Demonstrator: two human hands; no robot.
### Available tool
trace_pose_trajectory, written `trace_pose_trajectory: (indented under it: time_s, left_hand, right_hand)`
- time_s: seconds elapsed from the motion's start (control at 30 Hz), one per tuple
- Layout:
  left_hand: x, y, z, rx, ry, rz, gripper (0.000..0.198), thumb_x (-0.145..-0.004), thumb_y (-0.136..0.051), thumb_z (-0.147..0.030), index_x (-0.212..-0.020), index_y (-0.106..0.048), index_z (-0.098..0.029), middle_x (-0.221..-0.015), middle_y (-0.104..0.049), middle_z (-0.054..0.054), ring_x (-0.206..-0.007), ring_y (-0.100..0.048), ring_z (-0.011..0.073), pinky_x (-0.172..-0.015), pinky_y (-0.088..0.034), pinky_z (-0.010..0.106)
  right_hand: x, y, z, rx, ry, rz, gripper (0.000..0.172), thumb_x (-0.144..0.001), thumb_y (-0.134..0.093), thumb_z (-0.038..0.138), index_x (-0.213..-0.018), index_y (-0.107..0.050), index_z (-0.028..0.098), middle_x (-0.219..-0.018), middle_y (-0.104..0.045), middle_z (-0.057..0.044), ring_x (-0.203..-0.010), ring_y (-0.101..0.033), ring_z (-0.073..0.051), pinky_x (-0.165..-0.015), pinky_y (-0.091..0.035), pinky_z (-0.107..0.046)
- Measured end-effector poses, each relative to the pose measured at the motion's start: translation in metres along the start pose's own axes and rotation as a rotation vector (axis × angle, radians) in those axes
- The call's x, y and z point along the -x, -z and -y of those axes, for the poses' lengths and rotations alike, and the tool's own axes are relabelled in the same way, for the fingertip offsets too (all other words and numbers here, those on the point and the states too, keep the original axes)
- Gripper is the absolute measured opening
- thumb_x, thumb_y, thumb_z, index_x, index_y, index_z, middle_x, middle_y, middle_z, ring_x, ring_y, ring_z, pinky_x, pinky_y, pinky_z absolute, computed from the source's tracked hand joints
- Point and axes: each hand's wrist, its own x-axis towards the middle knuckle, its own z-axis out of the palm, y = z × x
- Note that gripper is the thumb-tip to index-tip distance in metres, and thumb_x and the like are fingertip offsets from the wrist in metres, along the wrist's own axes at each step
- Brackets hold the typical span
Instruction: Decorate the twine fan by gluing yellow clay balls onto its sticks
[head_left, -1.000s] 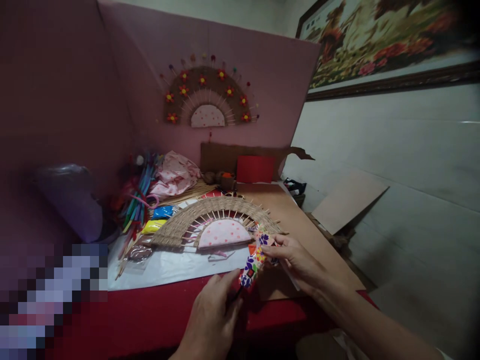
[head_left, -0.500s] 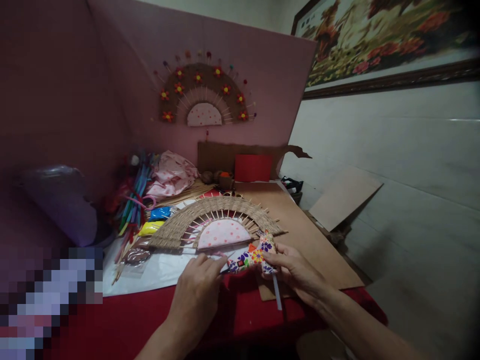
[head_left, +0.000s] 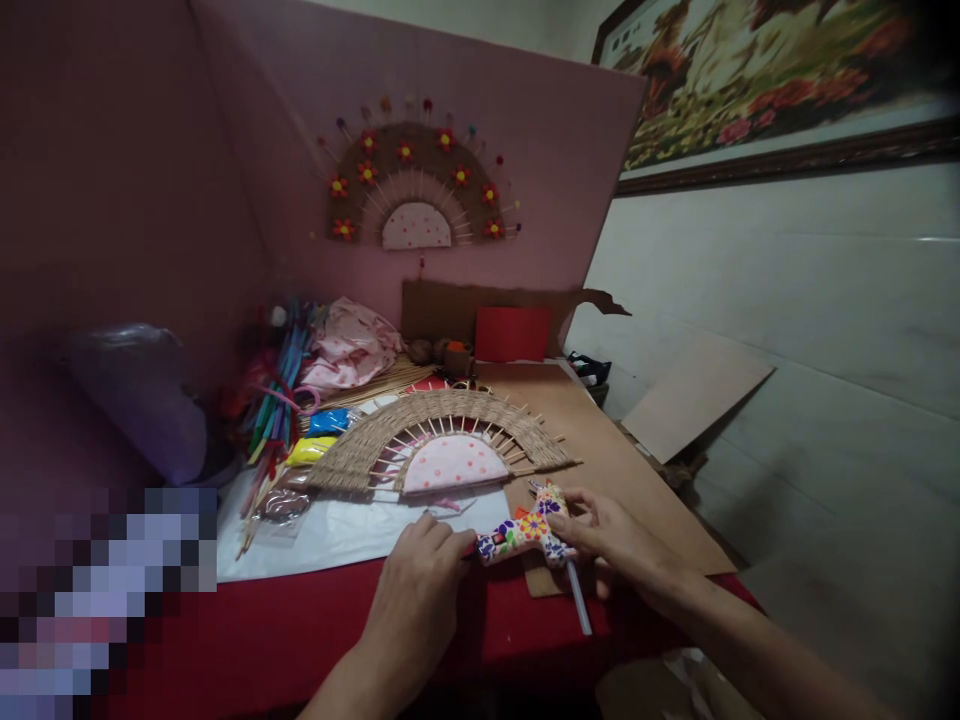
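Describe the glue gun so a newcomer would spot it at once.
Start at the red table cover, then find the woven half-round fan beyond it. Just below the fan's right end, the right hand grips the glue gun. Its colourful floral print and pale jutting stick set it apart from the plain brown board.

Glue gun (head_left: 531,530) between left hand (head_left: 424,575) and right hand (head_left: 604,535). Fan (head_left: 454,465) beyond both. Cardboard (head_left: 607,440) beyond right hand. Cloth (head_left: 352,345) far beyond left hand.
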Motion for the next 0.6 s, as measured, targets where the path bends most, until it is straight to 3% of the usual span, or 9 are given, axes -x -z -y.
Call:
trace_pose_trajectory:
  time_s: [0.17,0.3,0.4,0.5,0.6]
  left_hand:
    - [-0.005,0.0,-0.007,-0.046,0.009,0.018,0.028,-0.083,-0.048,-0.003,-0.097,-0.066,-0.018,-0.085,-0.065,0.007,-0.082,-0.053,0.024,-0.073,-0.046,0.039]
    - [-0.01,-0.001,-0.013,-0.107,0.045,0.05,0.025,-0.083,-0.049,-0.006,-0.096,-0.066,-0.019,-0.087,-0.065,0.006,-0.084,-0.054,0.0245,-0.074,-0.045,0.038]
    - [-0.009,-0.004,-0.014,-0.114,0.075,0.044,0.022,-0.083,-0.053,-0.009,-0.098,-0.064,-0.02,-0.091,-0.065,0.006,-0.086,-0.054,0.024,-0.074,-0.046,0.038]
    - [-0.005,-0.005,-0.015,-0.091,0.106,0.03,0.024,-0.081,-0.059,-0.013,-0.103,-0.062,-0.021,-0.097,-0.064,0.006,-0.088,-0.055,0.0242,-0.076,-0.047,0.038]
    - [-0.004,-0.002,-0.016,-0.065,0.123,0.03,0.021,-0.081,-0.062,-0.019,-0.102,-0.063,-0.021,-0.096,-0.064,0.006,-0.089,-0.055,0.0247,-0.076,-0.047,0.039]
  right_hand:
    - [0.001,0.007,-0.002,0.067,0.006,-0.088,0.065,-0.073,-0.066,0.044,-0.123,-0.032,0.018,-0.061,-0.066,-0.001,-0.044,-0.062,-0.017,-0.029,-0.04,-0.018]
    - [-0.001,0.009,-0.004,0.274,0.063,-0.116,0.048,-0.08,-0.056,0.043,-0.121,-0.042,0.02,-0.058,-0.065,0.001,-0.037,-0.056,-0.015,-0.03,-0.036,-0.019]
    - [0.0,0.013,-0.006,0.573,0.202,-0.213,0.04,-0.084,-0.05,0.042,-0.118,-0.052,0.021,-0.056,-0.065,0.0,-0.042,-0.059,-0.017,-0.038,-0.039,-0.023]
    - [0.002,0.018,-0.004,0.929,0.385,-0.409,0.037,-0.083,-0.051,0.043,-0.111,-0.061,0.02,-0.057,-0.066,-0.002,-0.054,-0.064,-0.022,-0.047,-0.039,-0.028]
    - [0.004,0.016,0.002,1.082,0.526,-0.548,0.036,-0.085,-0.048,0.045,-0.106,-0.066,0.023,-0.072,-0.072,-0.005,-0.059,-0.066,-0.023,-0.049,-0.039,-0.029]
